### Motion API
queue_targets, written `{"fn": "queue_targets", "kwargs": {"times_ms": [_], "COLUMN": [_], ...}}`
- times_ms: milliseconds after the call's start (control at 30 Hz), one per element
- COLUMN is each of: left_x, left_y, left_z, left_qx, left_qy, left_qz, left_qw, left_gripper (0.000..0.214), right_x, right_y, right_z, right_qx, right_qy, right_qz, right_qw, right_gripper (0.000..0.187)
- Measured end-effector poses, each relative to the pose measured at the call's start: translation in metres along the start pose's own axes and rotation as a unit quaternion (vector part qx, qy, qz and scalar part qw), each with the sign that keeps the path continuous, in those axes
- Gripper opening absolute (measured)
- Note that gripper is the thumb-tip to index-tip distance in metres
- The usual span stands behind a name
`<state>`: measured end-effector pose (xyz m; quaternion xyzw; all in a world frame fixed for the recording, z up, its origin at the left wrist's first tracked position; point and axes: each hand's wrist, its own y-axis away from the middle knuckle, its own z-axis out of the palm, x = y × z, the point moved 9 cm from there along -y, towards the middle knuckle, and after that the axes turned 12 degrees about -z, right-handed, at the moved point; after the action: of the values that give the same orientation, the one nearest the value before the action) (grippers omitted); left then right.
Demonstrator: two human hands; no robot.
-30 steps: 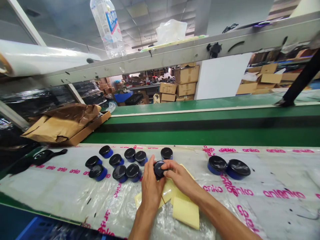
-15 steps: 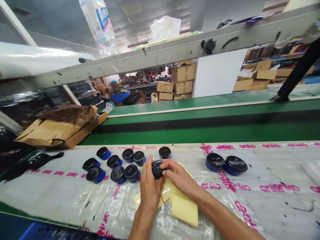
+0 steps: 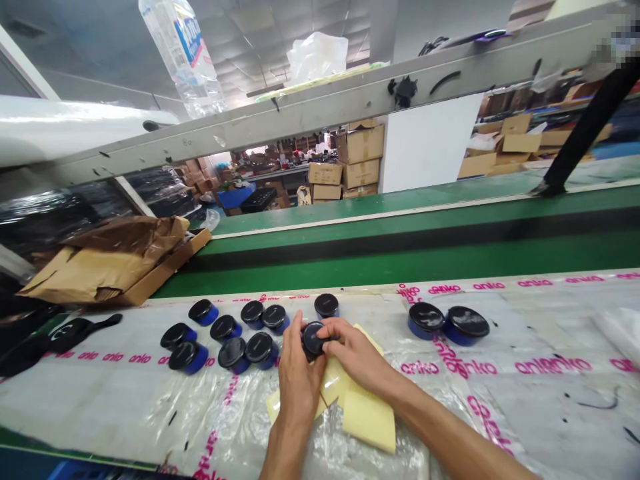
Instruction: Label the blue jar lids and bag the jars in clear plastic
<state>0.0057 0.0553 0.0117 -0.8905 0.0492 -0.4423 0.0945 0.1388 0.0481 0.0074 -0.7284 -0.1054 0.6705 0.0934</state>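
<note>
A small round container with a black lid [image 3: 313, 337] is between my two hands, over the yellow sheets. My left hand [image 3: 299, 373] closes round its left side. My right hand [image 3: 350, 347] has its thumb and fingertips on the lid's right edge. Just behind my hands stands another blue container with a black lid [image 3: 327, 305]. To the left are several more of these blue containers [image 3: 233, 354], and two larger ones [image 3: 426, 320] stand touching on the right. Yellow sticker sheets [image 3: 369, 419] lie beneath my right hand and wrist.
Plastic film with pink lettering [image 3: 125, 400] covers the bench. A cardboard tray with brown paper [image 3: 115, 260] sits at back left, a black strap-like item [image 3: 75, 333] in front of it. Behind runs a green surface [image 3: 350, 250]; overhead, a grey beam [image 3: 310, 103] carries a plastic bottle [image 3: 187, 53].
The camera view has shifted slightly, so the bench items sit a little further left. Both hands keep the same hold on the container.
</note>
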Motion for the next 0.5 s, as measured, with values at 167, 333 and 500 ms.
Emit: {"fn": "queue_targets", "kwargs": {"times_ms": [167, 333, 500], "left_x": [0.0016, 0.0036, 0.0045], "left_y": [0.0005, -0.0007, -0.0017], "left_z": [-0.0018, -0.0018, -0.0015], "left_qx": [0.003, 0.001, 0.003], "left_qy": [0.001, 0.003, 0.002], "left_qz": [0.001, 0.0, 0.003], "left_qw": [1.0, 1.0, 1.0], "left_gripper": [0.079, 0.078, 0.077], "right_x": [-0.0063, -0.0092, -0.0072], "right_y": [-0.0014, -0.0013, -0.002], "right_z": [-0.0009, -0.0021, -0.0029], "right_qx": [0.005, 0.014, 0.02], "right_qy": [0.005, 0.008, 0.012], "right_qz": [-0.01, -0.018, -0.019], "right_qw": [1.0, 1.0, 1.0], "right_gripper": [0.016, 0.016, 0.017]}}
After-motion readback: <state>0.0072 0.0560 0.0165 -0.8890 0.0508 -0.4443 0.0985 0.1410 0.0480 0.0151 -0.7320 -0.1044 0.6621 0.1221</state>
